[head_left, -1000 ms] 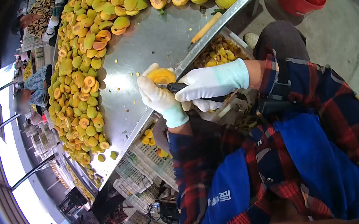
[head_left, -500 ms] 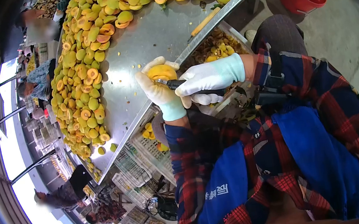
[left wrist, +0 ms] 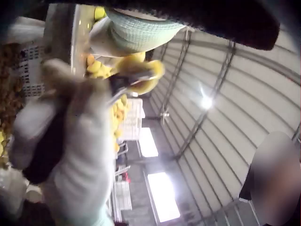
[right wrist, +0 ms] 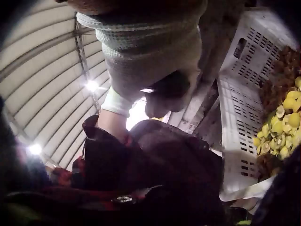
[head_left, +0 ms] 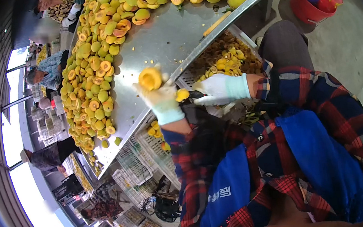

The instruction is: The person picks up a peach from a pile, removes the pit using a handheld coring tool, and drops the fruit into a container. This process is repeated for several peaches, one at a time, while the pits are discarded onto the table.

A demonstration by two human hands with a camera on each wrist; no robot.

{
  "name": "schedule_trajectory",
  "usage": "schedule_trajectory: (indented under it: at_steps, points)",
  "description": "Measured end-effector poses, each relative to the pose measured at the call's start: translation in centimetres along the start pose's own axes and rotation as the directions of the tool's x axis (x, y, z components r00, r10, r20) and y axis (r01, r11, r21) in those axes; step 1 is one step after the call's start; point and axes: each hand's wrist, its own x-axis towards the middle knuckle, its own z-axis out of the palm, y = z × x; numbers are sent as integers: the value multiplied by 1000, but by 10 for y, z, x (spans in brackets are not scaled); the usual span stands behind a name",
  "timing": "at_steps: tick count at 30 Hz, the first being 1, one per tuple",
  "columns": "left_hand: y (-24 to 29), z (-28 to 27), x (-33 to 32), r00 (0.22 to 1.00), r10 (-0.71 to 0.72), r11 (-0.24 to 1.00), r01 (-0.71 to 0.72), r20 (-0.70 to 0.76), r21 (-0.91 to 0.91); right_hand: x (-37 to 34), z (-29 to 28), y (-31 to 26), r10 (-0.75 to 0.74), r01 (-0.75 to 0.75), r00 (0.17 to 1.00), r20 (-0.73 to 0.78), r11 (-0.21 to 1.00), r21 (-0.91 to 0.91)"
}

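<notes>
In the head view, the gloved left hand [head_left: 159, 98] holds a hollowed yellow-orange fruit half [head_left: 150, 78] above the metal table's edge. Just right of it, the gloved right hand [head_left: 221, 89] grips a black-handled tool [head_left: 196, 94] with a small yellow piece [head_left: 182, 95] at its tip. The piece and the fruit half are apart. The left wrist view shows the right hand [left wrist: 80, 136] around the dark handle, its metal end by yellow fruit, blurred. In the right wrist view the gloved right hand [right wrist: 150, 61] hides most of the tool.
Green and orange fruit [head_left: 96, 85] lies heaped on the metal table [head_left: 137, 51]. A wooden-handled tool [head_left: 216, 24] rests near its edge. Below stands a white crate [right wrist: 242, 122] with yellow pieces. A red bucket [head_left: 313, 2] is at upper right; other people are at left.
The right hand and tool have drawn back to the right from the fruit, with a yellow piece at the tip. The left hand has turned, and the fruit half shows its hollow.
</notes>
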Motion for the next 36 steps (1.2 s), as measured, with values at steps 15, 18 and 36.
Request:
schedule_trajectory:
  at_steps: [15,18,36]
  points:
    - [85,-32,47,857,315,-421,-259,407,870,-16,-43,-2,470,-539,744,475,1,842]
    - [58,26,149,696,190,-582,-488,693,650,-7,-9,21,355,-448,802,480,-175,877]
    - [25,38,163,799,272,-104,-529,536,842,-26,-53,-9,444,-411,878,176,513,753]
